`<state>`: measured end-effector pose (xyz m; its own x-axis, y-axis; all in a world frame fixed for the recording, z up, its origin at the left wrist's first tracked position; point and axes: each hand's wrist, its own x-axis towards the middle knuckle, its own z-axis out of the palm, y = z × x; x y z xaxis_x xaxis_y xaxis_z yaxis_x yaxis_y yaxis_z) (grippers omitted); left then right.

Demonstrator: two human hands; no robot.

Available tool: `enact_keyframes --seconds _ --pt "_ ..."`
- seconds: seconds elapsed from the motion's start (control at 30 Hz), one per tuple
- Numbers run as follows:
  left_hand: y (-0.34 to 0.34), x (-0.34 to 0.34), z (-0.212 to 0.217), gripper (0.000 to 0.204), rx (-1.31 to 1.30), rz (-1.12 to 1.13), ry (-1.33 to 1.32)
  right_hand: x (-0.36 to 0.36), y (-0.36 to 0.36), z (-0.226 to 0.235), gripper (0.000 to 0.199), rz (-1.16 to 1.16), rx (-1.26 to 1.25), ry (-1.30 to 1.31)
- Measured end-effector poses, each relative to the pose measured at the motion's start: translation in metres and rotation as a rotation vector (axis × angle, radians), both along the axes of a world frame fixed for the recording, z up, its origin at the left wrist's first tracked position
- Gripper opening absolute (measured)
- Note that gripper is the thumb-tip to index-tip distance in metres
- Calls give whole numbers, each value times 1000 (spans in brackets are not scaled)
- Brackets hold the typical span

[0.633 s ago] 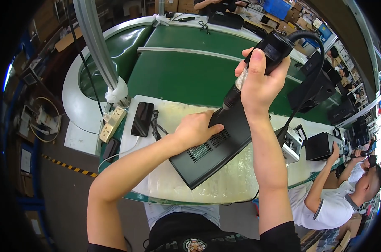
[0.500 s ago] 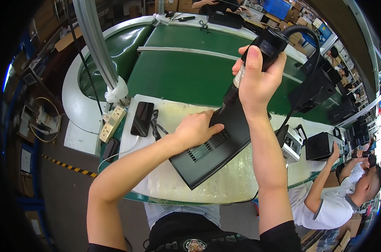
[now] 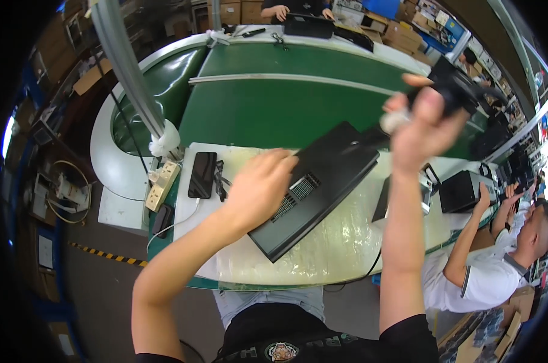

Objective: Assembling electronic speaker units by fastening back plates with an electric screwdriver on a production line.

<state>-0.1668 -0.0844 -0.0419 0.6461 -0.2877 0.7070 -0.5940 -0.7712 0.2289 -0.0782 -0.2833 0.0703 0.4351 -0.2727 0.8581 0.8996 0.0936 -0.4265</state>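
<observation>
A flat black metal case point(image 3: 328, 175) with two slotted vent grilles lies slanted on the pale covered work surface. My left hand point(image 3: 259, 187) is closed at its left edge, back of the hand upward; the thumb is hidden. Up at the right, beyond the case, my right hand point(image 3: 428, 130) is wrapped round a black electric screwdriver point(image 3: 452, 91). Both are smeared by motion, and the tool's tip is unclear. A dark cable runs from the tool's upper end toward the right.
A phone point(image 3: 202, 174) on a white cable lies left, beside a power strip point(image 3: 162, 184) and a metal post point(image 3: 129, 66). Behind runs a green conveyor belt point(image 3: 256, 112). At right, a co-worker point(image 3: 485, 260) touches a black box point(image 3: 461, 192). Another person point(image 3: 295, 9) works across the belt.
My right hand has lifted the screwdriver off the case, up and to the right. My left hand has shifted slightly left and turned, so its thumb no longer shows on top.
</observation>
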Motion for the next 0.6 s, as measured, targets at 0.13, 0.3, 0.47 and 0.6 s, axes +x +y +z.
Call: enact_keyframes --seconds 0.13,0.3,0.47,0.6 --pt "28 -71 -41 16 -427 316 -38 -38 -116 -36 27 -414 -145 130" --pt "17 -95 -86 48 -962 285 298 -52 -189 -97 27 -643 -109 291" --pt "-10 -60 -77 47 -1348 200 448 -44 -207 -131 25 -720 -88 184" --pt "-8 -69 -90 44 -1438 187 357 -45 -208 -138 28 -705 -58 313"
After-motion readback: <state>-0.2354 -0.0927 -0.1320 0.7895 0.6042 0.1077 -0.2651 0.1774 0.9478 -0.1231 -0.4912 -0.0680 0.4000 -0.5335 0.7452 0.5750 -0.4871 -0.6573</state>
